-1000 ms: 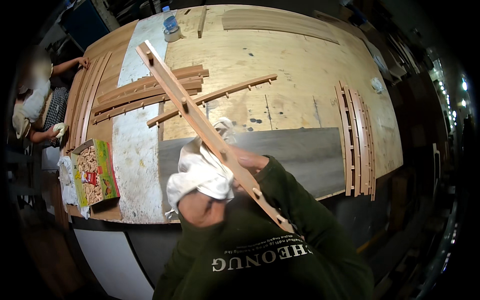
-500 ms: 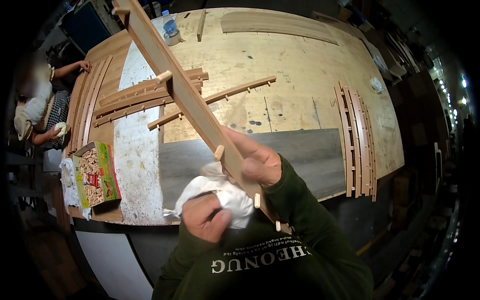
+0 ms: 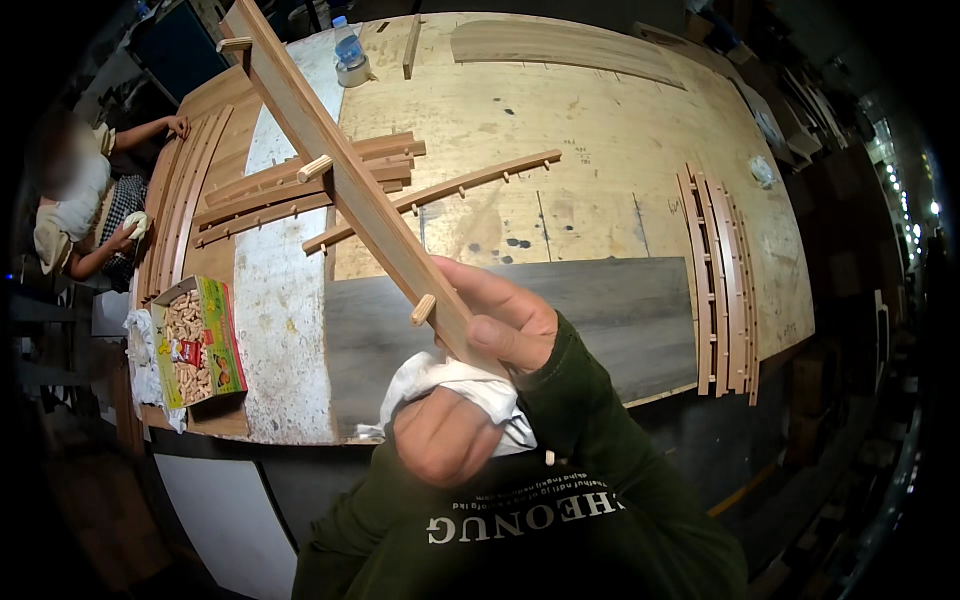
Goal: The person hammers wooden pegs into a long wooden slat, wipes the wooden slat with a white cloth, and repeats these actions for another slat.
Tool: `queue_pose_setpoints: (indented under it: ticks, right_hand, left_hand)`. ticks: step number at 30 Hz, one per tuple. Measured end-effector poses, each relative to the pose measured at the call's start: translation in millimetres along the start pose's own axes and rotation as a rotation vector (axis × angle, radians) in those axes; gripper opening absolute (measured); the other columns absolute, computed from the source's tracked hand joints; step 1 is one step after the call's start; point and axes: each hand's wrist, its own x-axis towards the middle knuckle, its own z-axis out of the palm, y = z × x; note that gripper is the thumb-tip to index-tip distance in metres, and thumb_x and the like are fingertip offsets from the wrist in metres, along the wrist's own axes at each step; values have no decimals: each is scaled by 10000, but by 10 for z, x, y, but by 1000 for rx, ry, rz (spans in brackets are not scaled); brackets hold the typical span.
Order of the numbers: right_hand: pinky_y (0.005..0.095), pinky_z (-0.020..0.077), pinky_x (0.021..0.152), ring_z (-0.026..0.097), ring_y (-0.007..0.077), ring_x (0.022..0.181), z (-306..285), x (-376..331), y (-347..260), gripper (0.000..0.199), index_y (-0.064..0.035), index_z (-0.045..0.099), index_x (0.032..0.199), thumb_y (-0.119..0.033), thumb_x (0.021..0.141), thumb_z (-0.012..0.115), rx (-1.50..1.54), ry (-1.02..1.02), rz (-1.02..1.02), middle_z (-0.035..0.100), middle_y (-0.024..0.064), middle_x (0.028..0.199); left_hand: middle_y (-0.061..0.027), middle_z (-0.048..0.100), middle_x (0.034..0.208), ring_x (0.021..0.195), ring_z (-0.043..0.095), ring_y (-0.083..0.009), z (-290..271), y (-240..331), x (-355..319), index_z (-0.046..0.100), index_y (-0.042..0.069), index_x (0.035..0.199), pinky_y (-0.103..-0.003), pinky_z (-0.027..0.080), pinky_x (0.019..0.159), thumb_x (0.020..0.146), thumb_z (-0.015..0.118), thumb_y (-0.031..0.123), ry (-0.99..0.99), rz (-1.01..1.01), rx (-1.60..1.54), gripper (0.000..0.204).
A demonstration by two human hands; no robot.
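Note:
My right hand grips the near end of a long wooden slat, which rises slanting to the upper left above the workbench. Short dowel pegs stick out of the slat's side. Just below, my left hand is closed on a crumpled white cloth that presses against the slat's lower end. Both sleeves are dark green.
Several curved pegged slats lie on the bench behind the raised one, with more slats at the right edge. A green box of dowels sits at the front left, a plastic bottle at the back. Another person works at the left.
The slat has swung up and closer to the camera, its far end now higher. My left hand with the cloth has slid down to the slat's near end.

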Motion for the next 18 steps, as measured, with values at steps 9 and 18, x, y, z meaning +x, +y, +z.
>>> queue_pose_setpoints:
  ticks: [9,18]
  right_hand:
    - [274,344,930,457,130,1064,76,-79,-109,639,0,299,1338,-260,832,589,136,-24,7,470,95,1207]
    - [285,325,962,438,145,1121,94,-78,-109,636,9,305,1331,-274,834,582,132,-26,-4,462,101,1234]
  left_hand:
    - [-120,616,791,662,607,-257,-42,-167,-150,639,23,806,-302,475,590,624,707,60,87,-110,-242,198]
    - [-108,590,771,681,602,-251,-85,0,63,643,35,858,-328,470,590,603,660,-5,-28,94,-75,259]
